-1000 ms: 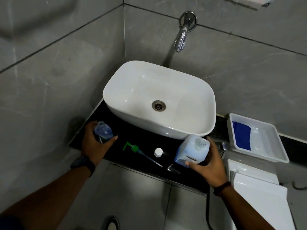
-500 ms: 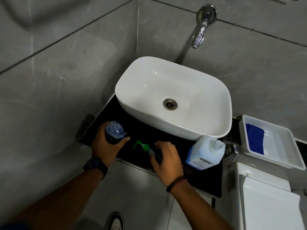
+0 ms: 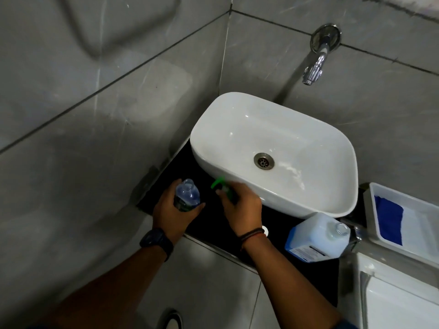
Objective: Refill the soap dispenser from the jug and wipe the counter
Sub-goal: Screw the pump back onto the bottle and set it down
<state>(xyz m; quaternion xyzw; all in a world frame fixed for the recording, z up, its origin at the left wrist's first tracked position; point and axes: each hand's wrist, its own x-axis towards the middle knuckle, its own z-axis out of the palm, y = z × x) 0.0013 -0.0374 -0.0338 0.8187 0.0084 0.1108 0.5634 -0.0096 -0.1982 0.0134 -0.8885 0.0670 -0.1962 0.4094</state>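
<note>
Since a second earlier, the right hand (image 3: 240, 205) had left the jug (image 3: 318, 236), which stood uncapped on the black counter (image 3: 278, 222), and closed its fingers round the green pump (image 3: 219, 186), holding it just beside the open-necked soap dispenser (image 3: 187, 195) gripped in the left hand (image 3: 173, 212). Refilling looked finished; next the pump's tube needed guiding into that neck and screwing down. Farther right, the blue cloth (image 3: 389, 219) lay in its tray (image 3: 422, 224).

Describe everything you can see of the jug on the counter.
The jug is a boxy, translucent plastic container tinted pale blue, with a printed white label low on its front. Its short neck looks uncapped. It stands on the black counter, just before the right corner of the white basin. The left hand and right hand are both away from it.
</note>
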